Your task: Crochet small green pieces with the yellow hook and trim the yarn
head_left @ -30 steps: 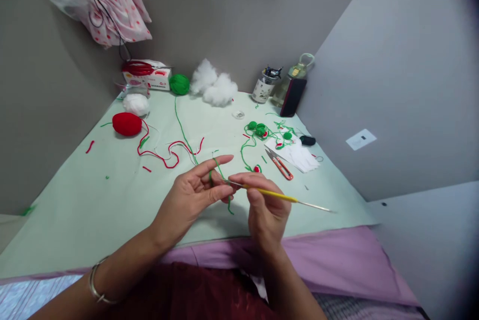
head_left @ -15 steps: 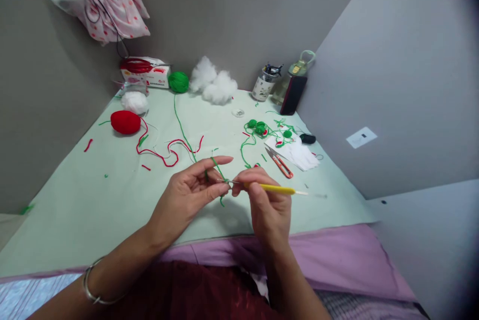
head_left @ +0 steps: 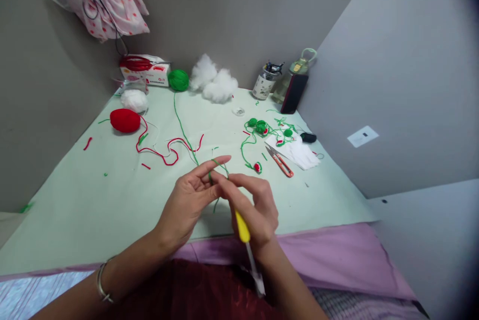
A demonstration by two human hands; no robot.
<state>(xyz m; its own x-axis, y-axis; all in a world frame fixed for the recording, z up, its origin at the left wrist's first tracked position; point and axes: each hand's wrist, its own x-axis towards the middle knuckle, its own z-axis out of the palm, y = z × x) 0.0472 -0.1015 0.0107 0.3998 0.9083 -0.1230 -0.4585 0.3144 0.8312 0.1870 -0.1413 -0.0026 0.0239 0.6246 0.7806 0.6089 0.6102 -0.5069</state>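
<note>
My left hand (head_left: 192, 195) pinches green yarn (head_left: 220, 164), which loops over its raised index finger. A strand of it runs back to the green yarn ball (head_left: 178, 80) by the wall, and a short tail hangs below the fingers. In my right hand (head_left: 256, 203) is a crochet hook with a yellow grip (head_left: 242, 228), its rear end pointing down toward my lap. The fingertips of both hands meet at the yarn, and they hide the stitch there. A thin metal tip shows just above them.
Left on the table are a red yarn ball (head_left: 125, 120) and a white yarn ball (head_left: 133, 100). White stuffing (head_left: 219, 85) sits at the back. To the right are small green crocheted pieces (head_left: 261, 126), orange thread snips (head_left: 281, 163), a phone (head_left: 295, 93) and a pen cup (head_left: 264, 83).
My right hand has turned, swinging the crochet hook from pointing rightward to pointing down toward me. It has moved slightly left, against my left fingertips. A red-and-green piece behind it is now uncovered.
</note>
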